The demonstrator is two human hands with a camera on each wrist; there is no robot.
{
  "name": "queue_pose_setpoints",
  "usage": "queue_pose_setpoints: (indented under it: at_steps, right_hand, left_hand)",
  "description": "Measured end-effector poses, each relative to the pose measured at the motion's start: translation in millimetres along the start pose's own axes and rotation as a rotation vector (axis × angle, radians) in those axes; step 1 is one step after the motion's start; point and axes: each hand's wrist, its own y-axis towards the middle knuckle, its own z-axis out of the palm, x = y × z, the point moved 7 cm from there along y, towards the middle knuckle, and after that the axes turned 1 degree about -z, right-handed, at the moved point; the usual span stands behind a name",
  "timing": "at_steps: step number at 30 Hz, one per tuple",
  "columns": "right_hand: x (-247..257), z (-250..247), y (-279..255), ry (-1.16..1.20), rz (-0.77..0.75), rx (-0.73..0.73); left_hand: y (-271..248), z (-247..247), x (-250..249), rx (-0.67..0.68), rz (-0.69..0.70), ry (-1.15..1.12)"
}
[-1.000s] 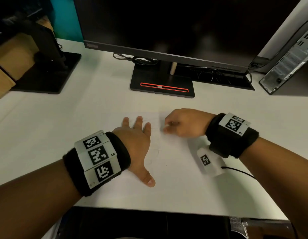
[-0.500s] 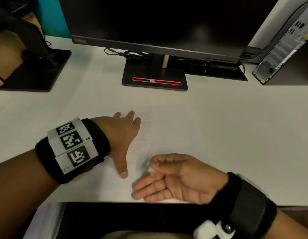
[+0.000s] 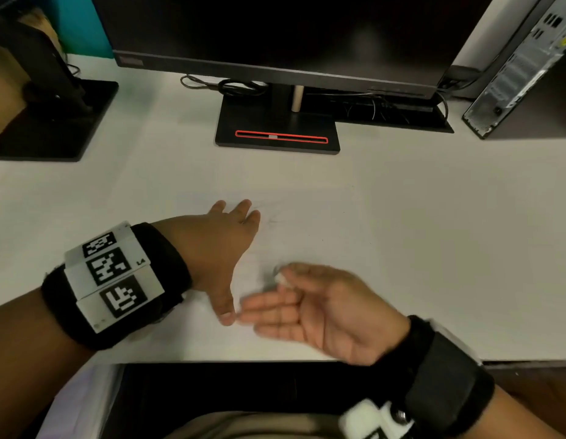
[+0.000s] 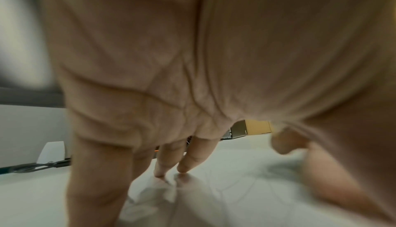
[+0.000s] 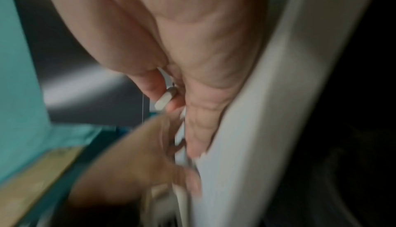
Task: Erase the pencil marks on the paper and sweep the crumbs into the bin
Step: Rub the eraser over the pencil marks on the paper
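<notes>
Right hand (image 3: 319,308) has swung palm-up, grip pinching eraser (image 3: 281,278); left hand (image 3: 218,245) stays flat on paper (image 3: 307,242).

A dark monitor (image 3: 275,30) on its black stand (image 3: 277,134), a second stand (image 3: 50,122) left, computer tower (image 3: 529,74) right.

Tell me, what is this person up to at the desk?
A person is rubbing pencil marks off a white sheet of paper lying on a white desk in front of a dark computer monitor. The left hand rests flat on the sheet, holding it down. The right hand, palm turned up near the desk's front edge, pinches a small white eraser between thumb and forefinger. Faint marks remain on the paper. No bin shows in these views.
</notes>
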Motion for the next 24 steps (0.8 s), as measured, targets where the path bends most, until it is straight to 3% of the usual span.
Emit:
queue_pose_setpoints:
  at_steps: [3,6,7,9,12,14,15,17,22,24]
  right_hand:
    - [57,-57,10,0.215,-0.263,-0.306]
    - [106,-96,-3,0.28,-0.528,-0.561]
    - [111,-94,-7,0.299,-0.564,-0.57]
    - [101,-65,-2,0.313,-0.521,-0.44]
    - [44,-10,20,0.152,-0.203,-0.178]
    - [22,1,32,0.041,-0.044,-0.107]
    - [25,-6,37,0.059,-0.036,-0.112]
    - [56,-38,43,0.172,-0.149,-0.214]
    - [132,-118,5,0.393,-0.615,-0.636]
    - [129,-106,-3,0.408,-0.631,-0.578]
  left_hand:
    - [-2,1,2,-0.001,-0.004,-0.037]
    - [-3,0,4,0.005,-0.046,-0.066]
    - [-4,1,4,0.009,-0.059,-0.075]
    - [-4,3,4,0.016,-0.075,-0.087]
    - [-4,4,1,0.016,-0.082,-0.074]
    - [-6,4,-1,0.015,-0.086,-0.065]
    - [-6,4,0,0.015,-0.087,-0.061]
    - [-7,4,2,0.014,-0.089,-0.051]
    - [-9,3,5,-0.012,-0.074,-0.033]
    - [-9,-5,8,-0.065,-0.066,-0.065]
